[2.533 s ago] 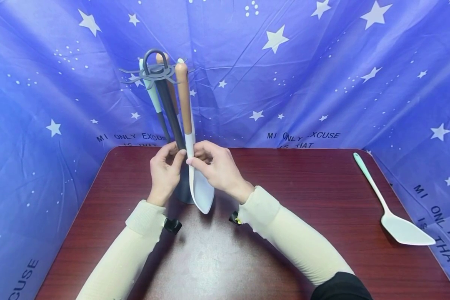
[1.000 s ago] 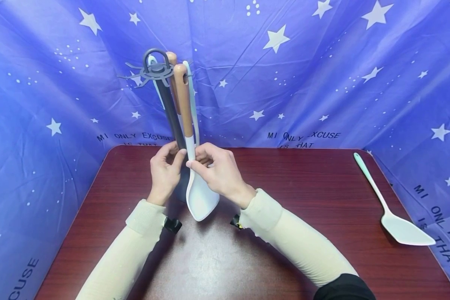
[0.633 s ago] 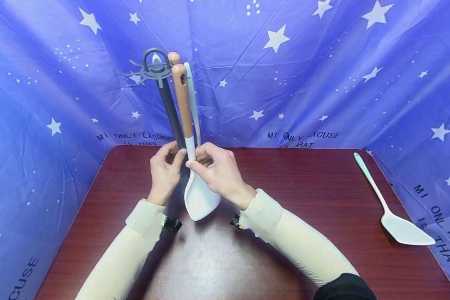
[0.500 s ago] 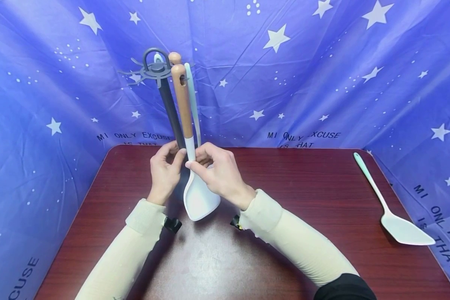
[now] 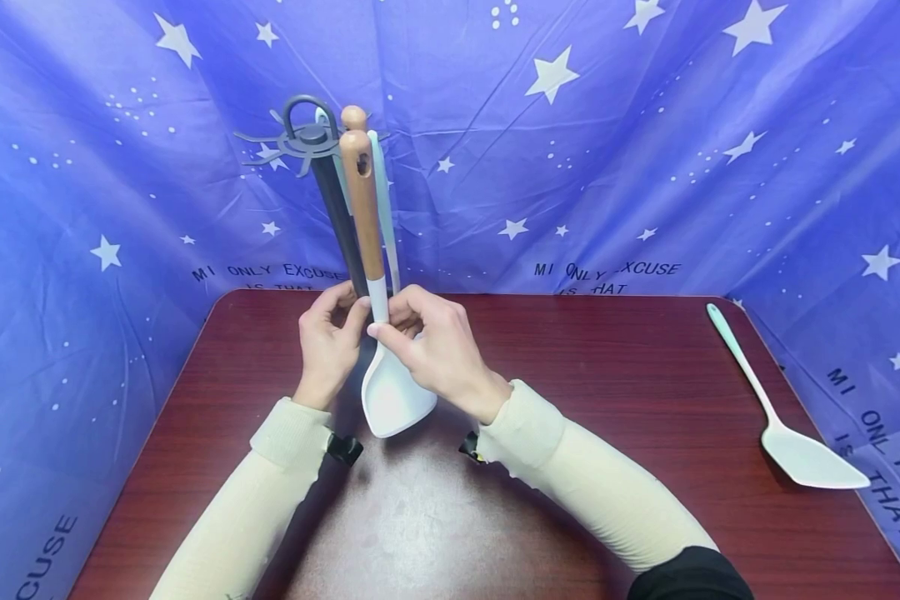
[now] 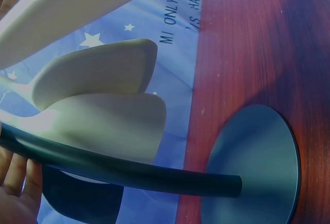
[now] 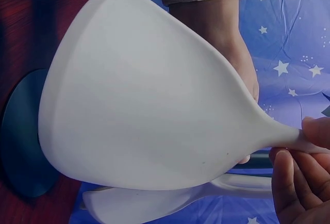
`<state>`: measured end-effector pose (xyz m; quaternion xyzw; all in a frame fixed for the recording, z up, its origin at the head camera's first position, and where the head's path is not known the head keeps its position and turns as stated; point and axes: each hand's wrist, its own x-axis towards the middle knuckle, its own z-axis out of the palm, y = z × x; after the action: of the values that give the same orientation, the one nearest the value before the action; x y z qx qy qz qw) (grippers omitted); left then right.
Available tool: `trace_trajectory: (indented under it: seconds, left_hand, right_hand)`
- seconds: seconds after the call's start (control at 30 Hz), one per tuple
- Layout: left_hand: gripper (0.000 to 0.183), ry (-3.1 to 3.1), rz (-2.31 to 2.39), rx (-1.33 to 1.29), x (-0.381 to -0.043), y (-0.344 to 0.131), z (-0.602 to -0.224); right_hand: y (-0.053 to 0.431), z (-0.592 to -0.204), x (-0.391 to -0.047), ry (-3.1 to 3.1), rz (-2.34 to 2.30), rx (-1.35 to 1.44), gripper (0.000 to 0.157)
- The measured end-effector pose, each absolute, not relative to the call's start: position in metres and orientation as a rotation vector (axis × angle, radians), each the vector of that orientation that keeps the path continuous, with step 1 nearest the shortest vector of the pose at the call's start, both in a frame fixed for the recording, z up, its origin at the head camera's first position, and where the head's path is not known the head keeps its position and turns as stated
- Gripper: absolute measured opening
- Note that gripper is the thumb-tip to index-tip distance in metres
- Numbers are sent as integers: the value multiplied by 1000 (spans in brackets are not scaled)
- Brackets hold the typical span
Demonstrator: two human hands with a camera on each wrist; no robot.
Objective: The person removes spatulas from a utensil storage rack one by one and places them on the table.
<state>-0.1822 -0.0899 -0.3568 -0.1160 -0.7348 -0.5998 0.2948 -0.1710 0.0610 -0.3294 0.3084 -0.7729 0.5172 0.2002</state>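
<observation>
A dark grey utensil stand (image 5: pixel 335 212) rises left of the table's middle, topped by a ring of hooks (image 5: pixel 307 143). My left hand (image 5: pixel 326 346) grips its pole low down, above the round base (image 6: pixel 258 146). My right hand (image 5: pixel 446 346) pinches the white neck of a wooden-handled spatula (image 5: pixel 396 396), thumb in front. Its handle top, with a hole, is up at the hook ring, and its broad blade points down, filling much of the right wrist view. Behind it hang another wooden handle (image 5: pixel 354 118), a mint handle (image 5: pixel 385 204), and pale blades (image 6: pixel 105 123) with a dark blade (image 6: pixel 85 198).
A mint-handled white spatula (image 5: pixel 810 458) lies at the right of the dark red table (image 5: pixel 600 375), its blade tip at the side edge. A blue star-printed cloth (image 5: pixel 465 100) hangs behind and along both sides.
The hook ring has turned, carrying the hung utensils round; the mint handle from the left is now behind the pole. The held spatula's blade has turned more face-on and lately shifted slightly left.
</observation>
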Motion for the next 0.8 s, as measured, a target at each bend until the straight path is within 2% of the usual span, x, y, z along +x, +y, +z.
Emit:
trace_trajectory:
  seconds: [0.8]
  left_hand:
    - [20, -1955, -1605, -293, -183, -90, -358]
  right_hand:
    - [62, -327, -171, -2133, 1447, 846, 15]
